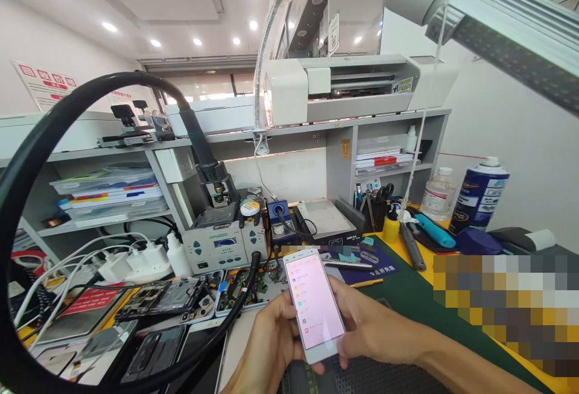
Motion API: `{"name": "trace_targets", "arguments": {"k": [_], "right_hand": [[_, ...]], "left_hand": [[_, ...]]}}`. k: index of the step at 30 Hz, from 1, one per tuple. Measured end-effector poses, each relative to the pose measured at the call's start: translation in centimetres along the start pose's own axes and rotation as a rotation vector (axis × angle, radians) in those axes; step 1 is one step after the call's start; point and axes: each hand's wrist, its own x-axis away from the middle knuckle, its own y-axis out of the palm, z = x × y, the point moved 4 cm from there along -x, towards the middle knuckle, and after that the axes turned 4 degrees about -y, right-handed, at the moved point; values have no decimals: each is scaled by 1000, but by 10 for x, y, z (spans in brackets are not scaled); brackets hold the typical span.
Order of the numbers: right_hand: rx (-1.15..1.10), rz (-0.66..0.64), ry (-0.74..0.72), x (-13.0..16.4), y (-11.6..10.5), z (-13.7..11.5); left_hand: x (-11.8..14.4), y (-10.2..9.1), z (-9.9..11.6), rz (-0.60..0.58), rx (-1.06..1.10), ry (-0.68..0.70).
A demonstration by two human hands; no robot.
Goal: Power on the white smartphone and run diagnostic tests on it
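Observation:
A white smartphone (315, 306) with its screen lit is held upright and slightly tilted above the bench. On the pinkish screen runs a list with small coloured icons; its text is too small to read. My left hand (272, 336) grips the phone's left edge, the thumb along its side and the fingers behind it. My right hand (366, 324) closes on the right edge, with the thumb at the lower right corner of the phone. Under the hands lies a dark textured mat (362, 376).
A hot-air rework station (221, 243) stands behind, its thick black hose (67, 101) looping across the left. Phone parts (158, 297) and circuit boards (248, 285) crowd the left bench. At right are a spray can (479, 198), a clear bottle (438, 195) and a green mat (420, 309).

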Motion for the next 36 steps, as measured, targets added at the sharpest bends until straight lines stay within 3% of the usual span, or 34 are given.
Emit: {"name": "trace_targets", "arguments": {"k": [36], "right_hand": [[46,41,12,-1,-6,8]], "left_hand": [[-3,-2,-2,5,-15,-11]]}}
